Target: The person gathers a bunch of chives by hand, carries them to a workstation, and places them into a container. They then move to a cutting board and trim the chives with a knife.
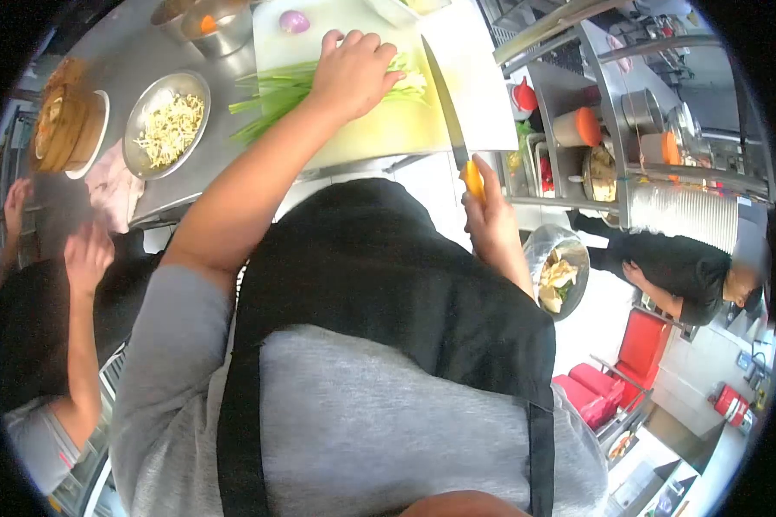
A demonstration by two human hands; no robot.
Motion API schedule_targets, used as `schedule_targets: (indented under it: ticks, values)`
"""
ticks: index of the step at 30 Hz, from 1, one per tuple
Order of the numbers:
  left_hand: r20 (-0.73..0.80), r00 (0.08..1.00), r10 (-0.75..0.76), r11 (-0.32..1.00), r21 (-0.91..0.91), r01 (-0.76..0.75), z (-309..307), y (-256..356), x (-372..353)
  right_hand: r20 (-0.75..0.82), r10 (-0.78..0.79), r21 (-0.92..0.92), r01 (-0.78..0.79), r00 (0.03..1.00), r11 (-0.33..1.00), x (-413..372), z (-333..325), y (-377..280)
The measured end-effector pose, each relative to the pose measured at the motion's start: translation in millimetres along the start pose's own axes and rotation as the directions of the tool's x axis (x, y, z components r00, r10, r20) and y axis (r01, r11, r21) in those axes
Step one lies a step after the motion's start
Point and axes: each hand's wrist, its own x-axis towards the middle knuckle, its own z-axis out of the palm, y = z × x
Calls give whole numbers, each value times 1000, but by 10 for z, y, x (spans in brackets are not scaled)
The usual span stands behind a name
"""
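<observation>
Left hand [349,79], fingers apart, steadies greens [278,96] on the cutting board [379,138]; right hand [495,221] clamps a knife [447,105]; cutting would need the blade nearer.

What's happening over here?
Someone's left hand rests on some long greens on a board. Their right hand holds a knife, its blade to the right of the greens, not in them. A purple onion lies on the board too, and a bowl of sprouts stands to the left.

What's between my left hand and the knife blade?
In the head view, the pale ends of the green onions lie beyond your left hand, then some bare cutting board before the knife.
</observation>
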Motion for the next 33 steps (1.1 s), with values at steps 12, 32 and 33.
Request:
schedule_targets:
  ticks: [12, 32, 33]
  values:
    - [-34, 999, -10, 995, -104, 7, 44, -96, 24, -45, 62, 68, -59, 997, 996, -90, 91, -241]
    - [278, 958, -73, 895, -405, 186, -826, 28, 121, 157, 41, 110, -59, 987, 992, -13, -349, 53]
    - [203, 978, -41, 898, -421, 125, -653, 35, 141, 156, 17, 87, -31, 988, 996, 9, -382, 105]
